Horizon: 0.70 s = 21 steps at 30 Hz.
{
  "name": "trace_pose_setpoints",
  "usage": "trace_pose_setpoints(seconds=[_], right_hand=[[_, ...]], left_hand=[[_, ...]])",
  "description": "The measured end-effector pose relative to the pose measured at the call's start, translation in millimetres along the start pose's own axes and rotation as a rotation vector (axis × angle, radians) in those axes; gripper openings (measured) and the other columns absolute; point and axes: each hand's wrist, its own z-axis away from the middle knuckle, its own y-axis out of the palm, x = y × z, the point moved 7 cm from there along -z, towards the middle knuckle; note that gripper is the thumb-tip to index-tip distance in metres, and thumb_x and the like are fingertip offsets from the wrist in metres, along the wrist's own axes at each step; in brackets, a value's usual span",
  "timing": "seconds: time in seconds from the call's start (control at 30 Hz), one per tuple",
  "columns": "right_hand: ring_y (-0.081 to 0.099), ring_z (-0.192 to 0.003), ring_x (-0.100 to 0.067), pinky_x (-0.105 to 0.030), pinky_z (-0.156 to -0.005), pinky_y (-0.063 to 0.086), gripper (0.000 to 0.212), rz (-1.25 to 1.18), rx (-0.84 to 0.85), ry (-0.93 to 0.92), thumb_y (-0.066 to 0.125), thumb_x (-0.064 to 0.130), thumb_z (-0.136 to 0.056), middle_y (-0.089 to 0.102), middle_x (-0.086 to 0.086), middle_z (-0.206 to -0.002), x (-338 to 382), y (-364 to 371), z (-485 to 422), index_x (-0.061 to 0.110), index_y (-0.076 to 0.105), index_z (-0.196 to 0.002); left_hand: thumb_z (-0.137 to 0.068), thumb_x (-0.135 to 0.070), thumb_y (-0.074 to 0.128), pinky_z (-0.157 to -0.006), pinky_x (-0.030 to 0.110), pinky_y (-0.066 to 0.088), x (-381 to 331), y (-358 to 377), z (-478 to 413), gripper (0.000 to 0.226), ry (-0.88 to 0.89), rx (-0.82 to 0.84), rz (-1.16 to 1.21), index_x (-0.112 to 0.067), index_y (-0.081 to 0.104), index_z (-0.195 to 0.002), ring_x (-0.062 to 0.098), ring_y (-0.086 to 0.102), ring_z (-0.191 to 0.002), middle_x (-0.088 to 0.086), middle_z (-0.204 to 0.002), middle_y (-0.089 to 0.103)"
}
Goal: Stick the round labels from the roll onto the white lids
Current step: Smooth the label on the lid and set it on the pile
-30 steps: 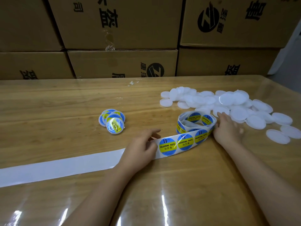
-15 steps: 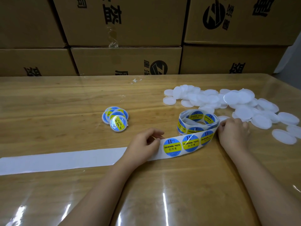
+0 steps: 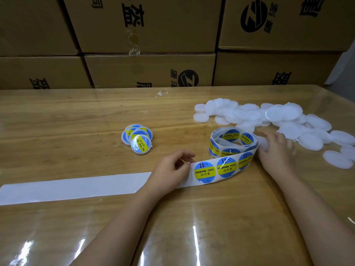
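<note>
A loose roll of round blue-and-yellow labels (image 3: 231, 144) lies on the table at centre right. Its strip runs left, and the first label (image 3: 204, 170) sits just right of my left hand (image 3: 171, 169), which pinches the strip at that spot. My right hand (image 3: 276, 151) rests with fingers apart against the roll's right side, its fingertips among the nearest lids of the white lid pile (image 3: 249, 115). One lid lies partly under its thumb. A small stack of labelled lids (image 3: 138, 139) lies to the left of the roll.
The bare white backing strip (image 3: 76, 186) stretches from my left hand to the table's left edge. Stacked cardboard boxes (image 3: 149, 72) wall off the far side. The wooden table (image 3: 57, 127) has a glossy clear cover.
My right hand has uncurled and its fingers have reached right into the lid pile. My left hand keeps its pinch on the strip.
</note>
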Motion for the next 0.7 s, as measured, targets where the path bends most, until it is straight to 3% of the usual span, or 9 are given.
trace_pose_setpoints(seconds=[0.1, 0.23, 0.37, 0.47, 0.6, 0.7], right_hand=[[0.04, -0.126, -0.035, -0.047, -0.102, 0.028, 0.043, -0.06, 0.08, 0.039, 0.047, 0.027, -0.095, 0.048, -0.011, -0.136, -4.0, 5.4, -2.0, 0.018, 0.046, -0.137], [0.044, -0.117, -0.039, -0.048, -0.096, 0.036, 0.043, -0.105, -0.081, 0.005, 0.059, 0.016, -0.089, 0.049, -0.016, -0.13, -2.6, -7.9, 1.4, 0.014, 0.052, -0.131], [0.043, -0.111, -0.035, -0.049, -0.092, 0.04, 0.028, -0.153, -0.227, 0.048, 0.059, 0.016, -0.089, 0.059, -0.011, -0.114, -10.8, -18.7, 3.7, 0.014, 0.06, -0.116], [0.046, -0.107, -0.027, -0.039, -0.082, 0.042, 0.02, -0.358, -0.28, 0.118, 0.055, 0.018, -0.091, 0.062, -0.004, -0.096, -19.2, -22.1, 6.1, 0.02, 0.065, -0.108], [0.052, -0.084, -0.007, -0.029, -0.078, 0.046, 0.018, -0.701, -0.368, 0.174, 0.055, 0.016, -0.092, 0.065, -0.002, -0.107, -21.3, -32.1, 10.1, 0.018, 0.065, -0.108], [0.051, -0.074, 0.0, -0.027, -0.076, 0.047, 0.016, -0.796, -0.5, 0.045, 0.056, 0.016, -0.092, 0.062, -0.006, -0.106, 1.8, -52.2, 20.0, 0.014, 0.062, -0.106]], left_hand=[[-0.086, -0.007, 0.051, -0.072, 0.013, 0.047, -1.0, -0.1, 0.4, 0.037, 0.012, -0.002, 0.009, -0.043, 0.059, -0.092, 0.008, 0.061, -0.081, -0.028, -0.088, 0.067], [-0.084, -0.007, 0.051, -0.071, 0.016, 0.048, -1.0, -0.6, 1.0, 0.037, 0.017, -0.003, 0.007, -0.043, 0.059, -0.091, 0.009, 0.061, -0.08, -0.027, -0.086, 0.067], [-0.087, -0.004, 0.052, -0.076, 0.017, 0.048, -2.9, -0.9, 2.0, 0.04, 0.029, -0.009, 0.002, -0.043, 0.059, -0.092, 0.003, 0.06, -0.083, -0.02, -0.09, 0.068], [-0.087, -0.004, 0.052, -0.079, 0.019, 0.049, -4.3, -0.6, 2.7, 0.039, 0.041, -0.006, -0.008, -0.043, 0.058, -0.093, 0.003, 0.06, -0.086, -0.017, -0.093, 0.067], [-0.088, -0.005, 0.051, -0.072, 0.017, 0.046, -2.2, 0.1, 1.9, 0.036, 0.032, -0.001, -0.01, -0.039, 0.06, -0.094, 0.004, 0.058, -0.079, -0.019, -0.093, 0.066], [-0.089, -0.007, 0.052, -0.063, 0.008, 0.037, -2.1, -2.2, 2.1, 0.029, 0.046, -0.027, 0.011, -0.034, 0.063, -0.09, -0.003, 0.051, -0.067, -0.024, -0.082, 0.06]])
